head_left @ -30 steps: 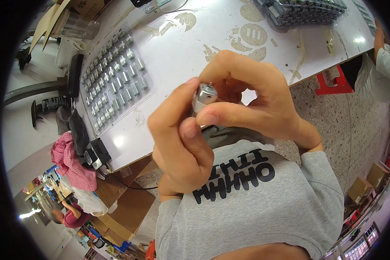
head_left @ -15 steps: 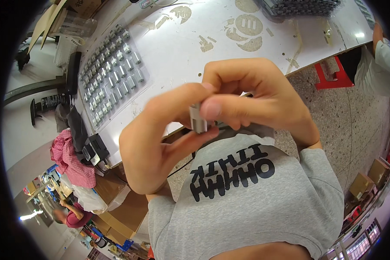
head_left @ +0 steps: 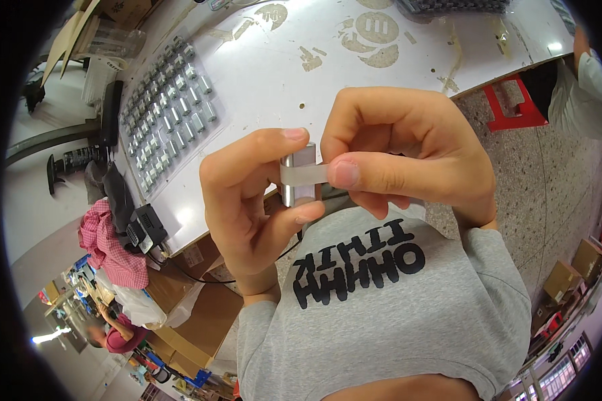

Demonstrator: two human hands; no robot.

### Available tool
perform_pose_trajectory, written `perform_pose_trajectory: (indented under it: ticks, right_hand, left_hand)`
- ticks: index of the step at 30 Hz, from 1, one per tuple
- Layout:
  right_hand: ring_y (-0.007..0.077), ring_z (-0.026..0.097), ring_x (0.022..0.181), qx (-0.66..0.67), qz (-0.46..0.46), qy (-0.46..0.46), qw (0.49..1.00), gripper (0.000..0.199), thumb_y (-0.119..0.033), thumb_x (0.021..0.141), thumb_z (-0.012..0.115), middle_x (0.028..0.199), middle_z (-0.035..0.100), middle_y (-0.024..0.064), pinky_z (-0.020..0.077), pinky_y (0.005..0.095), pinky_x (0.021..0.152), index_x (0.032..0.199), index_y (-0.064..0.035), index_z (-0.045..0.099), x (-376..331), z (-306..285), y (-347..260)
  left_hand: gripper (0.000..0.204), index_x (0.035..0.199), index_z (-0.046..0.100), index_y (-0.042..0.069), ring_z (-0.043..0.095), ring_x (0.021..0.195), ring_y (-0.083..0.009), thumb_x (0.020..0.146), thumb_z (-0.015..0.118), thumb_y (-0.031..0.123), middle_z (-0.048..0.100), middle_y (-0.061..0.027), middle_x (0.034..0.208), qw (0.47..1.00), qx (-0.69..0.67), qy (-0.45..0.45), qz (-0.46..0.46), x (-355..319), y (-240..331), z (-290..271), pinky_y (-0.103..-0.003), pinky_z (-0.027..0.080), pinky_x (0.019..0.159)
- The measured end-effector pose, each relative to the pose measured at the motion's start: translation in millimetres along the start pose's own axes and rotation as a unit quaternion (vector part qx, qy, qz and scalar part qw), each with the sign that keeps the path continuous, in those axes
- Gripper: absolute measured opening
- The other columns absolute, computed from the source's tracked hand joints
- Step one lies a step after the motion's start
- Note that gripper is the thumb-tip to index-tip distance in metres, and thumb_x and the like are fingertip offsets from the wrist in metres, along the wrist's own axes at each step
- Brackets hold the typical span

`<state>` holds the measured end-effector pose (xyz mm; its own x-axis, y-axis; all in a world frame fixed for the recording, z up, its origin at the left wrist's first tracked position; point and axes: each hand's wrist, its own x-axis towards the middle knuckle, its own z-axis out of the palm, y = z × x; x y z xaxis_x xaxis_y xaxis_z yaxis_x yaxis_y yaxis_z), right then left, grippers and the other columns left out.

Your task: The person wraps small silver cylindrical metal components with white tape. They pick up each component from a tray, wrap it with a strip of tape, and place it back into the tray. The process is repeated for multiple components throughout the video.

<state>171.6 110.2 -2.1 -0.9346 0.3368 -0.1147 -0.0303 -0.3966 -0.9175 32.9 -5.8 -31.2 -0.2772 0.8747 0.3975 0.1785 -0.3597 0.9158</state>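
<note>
In front of my chest, my left hand (head_left: pixel 242 194) grips a small shiny metal case (head_left: pixel 289 195) by its two ends, index finger at the top and thumb at the bottom. A whitish translucent strip (head_left: pixel 305 175) lies across the middle of the case. Its free end is pinched between the thumb and index finger of my right hand (head_left: pixel 415 154), the other fingers curled. The strip stretches straight between the case and that pinch. Whether it goes all the way round the case is hidden.
On the white table (head_left: pixel 261 87) a clear plastic tray (head_left: pixel 211 127) holds many small metal pieces in rows. Dark parts (head_left: pixel 455 5) lie in plastic at the far edge. A red stool (head_left: pixel 515 107) stands beyond the table's right edge. A black box-shaped device (head_left: pixel 147 227) sits at the left corner.
My hands have drawn apart, the right one pulling the strip outward to the right. The metal case, earlier mostly covered by fingers, has turned and now shows its broad side.
</note>
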Motion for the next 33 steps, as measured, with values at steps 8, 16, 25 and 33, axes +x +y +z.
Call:
perform_pose_trajectory:
  ticks: [8,16,25,33]
  right_hand:
    - [0.0016,0.045,0.046,-0.015,0.026,0.006,1.000,0.012,-0.014,0.081,0.056,0.058,0.053,0.0016,0.0295,0.0130,0.040,0.078,-0.0029,0.050,4.4,0.0,0.6]
    - [0.0046,0.049,0.054,-0.076,-0.122,0.056,0.988,0.019,-0.015,0.079,0.059,0.067,0.055,0.0010,0.0354,0.0164,0.046,0.088,-0.0011,0.050,15.4,4.2,24.4]
    - [0.0032,0.047,0.056,-0.051,-0.159,0.083,0.982,0.015,-0.012,0.074,0.065,0.064,0.055,0.0007,0.0338,0.0164,0.050,0.077,-0.0009,0.054,12.9,-1.3,22.6]
    - [0.0035,0.048,0.060,-0.030,-0.063,0.005,0.998,0.013,-0.012,0.076,0.061,0.069,0.057,0.0021,0.0348,0.0163,0.054,0.077,-0.0005,0.056,8.6,-9.6,14.3]
  left_hand:
    - [0.049,0.109,0.034,-0.004,0.050,0.063,-0.0113,0.076,0.063,0.016,0.051,-0.0124,0.083,0.997,-0.066,0.050,0.003,-0.1,-1.2,14.6,-0.021,0.039,0.056]
    - [0.063,0.116,0.032,-0.004,0.044,0.060,-0.0071,0.087,0.029,0.051,0.050,-0.0118,0.093,0.983,0.158,0.083,-0.035,2.1,3.1,20.5,-0.015,0.037,0.053]
    - [0.046,0.105,0.051,-0.008,0.050,0.068,-0.0136,0.092,0.027,0.029,0.058,-0.0145,0.102,0.929,0.368,-0.021,-0.028,10.1,21.2,20.6,-0.023,0.039,0.060]
    - [0.047,0.104,0.050,-0.007,0.053,0.076,-0.0171,0.059,0.061,-0.010,0.057,-0.0141,0.096,0.937,0.315,-0.143,0.054,24.6,28.6,-1.1,-0.027,0.041,0.074]
